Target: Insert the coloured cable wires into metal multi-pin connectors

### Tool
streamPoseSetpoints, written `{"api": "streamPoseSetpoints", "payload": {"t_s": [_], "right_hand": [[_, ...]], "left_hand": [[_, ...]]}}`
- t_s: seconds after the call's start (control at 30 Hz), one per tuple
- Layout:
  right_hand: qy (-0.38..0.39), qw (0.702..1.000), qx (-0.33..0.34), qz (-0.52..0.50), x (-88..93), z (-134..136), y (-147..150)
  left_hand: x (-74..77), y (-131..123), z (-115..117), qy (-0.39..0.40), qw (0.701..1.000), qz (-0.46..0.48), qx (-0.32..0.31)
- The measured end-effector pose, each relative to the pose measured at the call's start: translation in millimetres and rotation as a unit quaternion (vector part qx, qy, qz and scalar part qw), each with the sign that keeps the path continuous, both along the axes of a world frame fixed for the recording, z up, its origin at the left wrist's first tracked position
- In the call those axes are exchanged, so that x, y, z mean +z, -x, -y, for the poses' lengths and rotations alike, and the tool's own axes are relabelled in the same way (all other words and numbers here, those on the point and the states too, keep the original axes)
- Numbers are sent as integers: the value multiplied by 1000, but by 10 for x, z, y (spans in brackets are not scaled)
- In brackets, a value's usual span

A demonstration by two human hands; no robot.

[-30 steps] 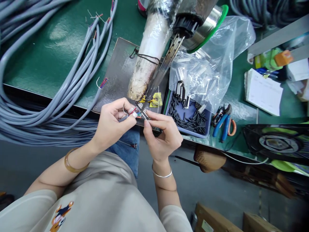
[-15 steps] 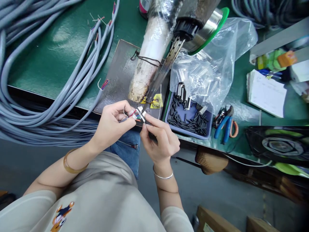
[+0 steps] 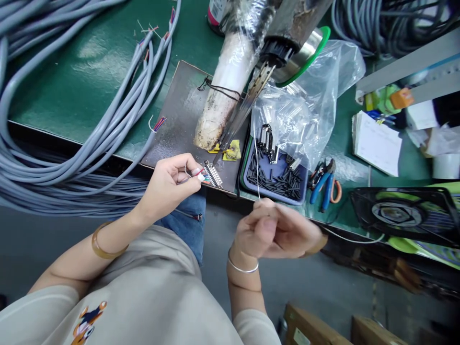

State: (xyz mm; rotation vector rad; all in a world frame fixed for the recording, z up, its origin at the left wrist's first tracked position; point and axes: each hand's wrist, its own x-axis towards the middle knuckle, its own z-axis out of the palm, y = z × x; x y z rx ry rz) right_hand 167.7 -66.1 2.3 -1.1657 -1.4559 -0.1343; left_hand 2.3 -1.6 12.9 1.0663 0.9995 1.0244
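Well, far to my left a thick bundle of grey cables spills off the green table and hangs over its front edge. My left hand is closed in a tight pinch, thumb and forefinger pressed on the coloured wires at the end of one thin cable, and the small metal plug fixed to those wires sticks out just past my fingertips, over the near edge of the dark plate. Behind the plug a white wrapped tube lies slanted across that plate, with yellow scraps at its lower end. My right hand sits lower and to the right, off the table's edge and well apart from the plug, its fingers curled in and closed; the hand is blurred, but a thin pale wire rises straight up from my pinched fingertips, passing in front of the blue tray of small black tubes. A crumpled clear bag lies over the back of the tray. Just right of it lie blue-handled pliers, then a white notepad, and a black fan at the far right.
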Motion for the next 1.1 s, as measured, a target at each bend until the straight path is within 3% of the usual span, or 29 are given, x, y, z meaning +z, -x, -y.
{"api": "streamPoseSetpoints", "payload": {"t_s": [0.1, 0.2, 0.37, 0.63, 1.1], "right_hand": [[-18, 998, -23, -49, -9, 5, 22], [61, 998, -5, 22, -32, -29, 51], [111, 990, 60, 68, -70, -132, 72], [110, 991, 77, 20, -114, -192, 69], [79, 992, 34, 98, 4, -177, 96]], "left_hand": [[-5, 5, -11, 3, 1000, 0, 0], [-13, 1, -30, -2, 1000, 0, 2], [-27, -23, -60, -16, 1000, -9, 14], [15, -41, -93, -20, 999, -40, 21], [92, -31, -85, -42, 997, -56, 22]]}}
